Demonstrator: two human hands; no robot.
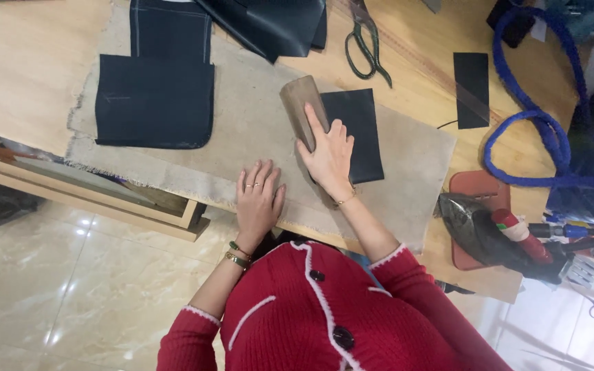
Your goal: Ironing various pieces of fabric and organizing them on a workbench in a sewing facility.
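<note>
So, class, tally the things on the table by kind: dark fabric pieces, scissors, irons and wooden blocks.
Dark fabric pieces: 5
Scissors: 1
Irons: 1
Wooden blocks: 1, under the right hand
Total: 8

The right hand [326, 154] presses a brown block [303, 104] down beside a dark fabric piece [357, 130], index finger stretched along the block. The left hand [257, 200] lies flat on the beige cloth [256, 130] near the worktop [22, 62] edge. Scissors [366, 41] lie above; an iron [482, 230] rests at the right on its pad [479, 185].
</note>
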